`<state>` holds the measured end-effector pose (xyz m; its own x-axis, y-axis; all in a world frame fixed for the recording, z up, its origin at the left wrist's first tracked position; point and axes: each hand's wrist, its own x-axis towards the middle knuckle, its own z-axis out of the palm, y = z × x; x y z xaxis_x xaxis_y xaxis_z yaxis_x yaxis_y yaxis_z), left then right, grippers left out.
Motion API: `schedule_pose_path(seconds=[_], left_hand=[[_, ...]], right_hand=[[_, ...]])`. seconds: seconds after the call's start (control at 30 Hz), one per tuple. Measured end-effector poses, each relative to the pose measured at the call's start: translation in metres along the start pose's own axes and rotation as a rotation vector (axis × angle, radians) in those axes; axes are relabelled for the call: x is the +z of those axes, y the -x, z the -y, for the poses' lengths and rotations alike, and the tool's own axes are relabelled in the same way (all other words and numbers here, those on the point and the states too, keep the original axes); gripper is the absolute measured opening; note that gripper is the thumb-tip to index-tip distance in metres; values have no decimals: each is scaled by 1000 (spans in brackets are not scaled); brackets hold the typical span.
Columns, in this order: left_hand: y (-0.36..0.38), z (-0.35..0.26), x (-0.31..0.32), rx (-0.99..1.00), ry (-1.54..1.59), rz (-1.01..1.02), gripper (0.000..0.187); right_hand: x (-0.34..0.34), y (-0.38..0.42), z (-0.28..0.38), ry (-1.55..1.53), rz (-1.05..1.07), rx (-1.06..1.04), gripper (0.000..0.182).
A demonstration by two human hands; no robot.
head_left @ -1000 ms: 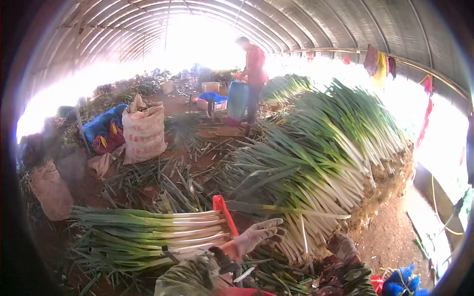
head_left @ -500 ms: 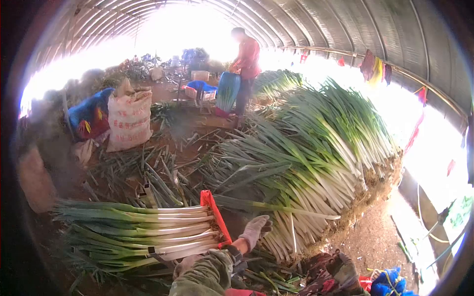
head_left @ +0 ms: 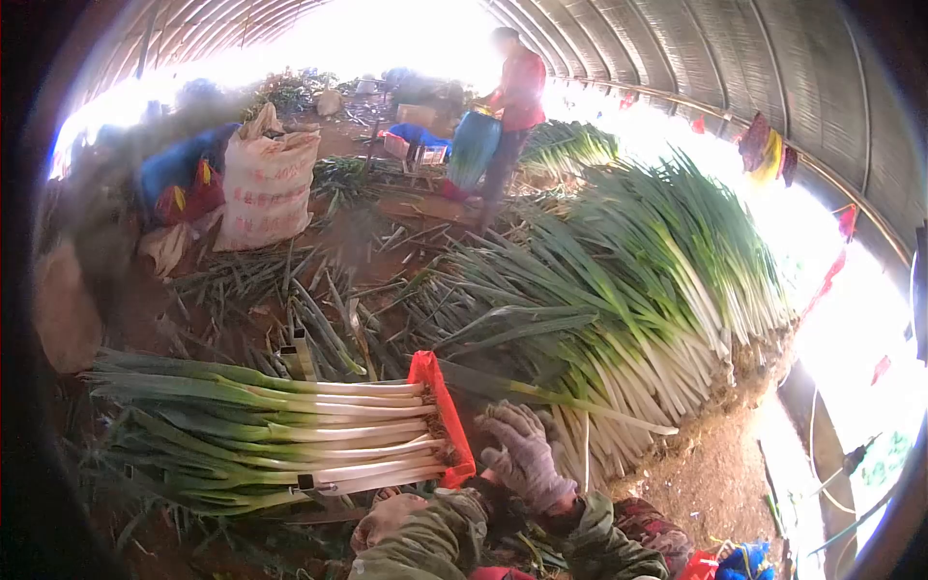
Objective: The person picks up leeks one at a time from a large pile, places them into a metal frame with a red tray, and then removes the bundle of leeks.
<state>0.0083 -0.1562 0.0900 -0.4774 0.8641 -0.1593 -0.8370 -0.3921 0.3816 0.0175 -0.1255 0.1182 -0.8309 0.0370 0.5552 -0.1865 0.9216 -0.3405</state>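
Since the earlier frame, right gloved hand [head_left: 527,454] moves over the leek pile [head_left: 619,319], fingers spread; left hand hidden. Sack [head_left: 266,184] lettering unreadable.

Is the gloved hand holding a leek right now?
No, the gloved hand hovers open, fingers spread, beside the red board, gripping nothing.

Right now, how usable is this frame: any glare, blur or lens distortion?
Head view: strong fisheye with a black vignette; the tunnel opening and right wall are blown out; the left background is hazy; the gloved hand and the stacked leeks read sharply enough.
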Motion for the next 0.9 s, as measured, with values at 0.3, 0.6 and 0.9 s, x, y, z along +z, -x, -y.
schedule_pose_path(seconds=[0.3,0.6,0.9], left_hand=[[-50,1,-132,11,-552,-257,25],[-95,63,-154,-54,-1241,-264,26],[-126,131,-153,-128,-1587,-218,29]], right_hand=[[41,-4,-20,-333,52,110,35],[65,48,-74,-219,-315,296,25],[43,112,-97,-947,-361,794,25]])
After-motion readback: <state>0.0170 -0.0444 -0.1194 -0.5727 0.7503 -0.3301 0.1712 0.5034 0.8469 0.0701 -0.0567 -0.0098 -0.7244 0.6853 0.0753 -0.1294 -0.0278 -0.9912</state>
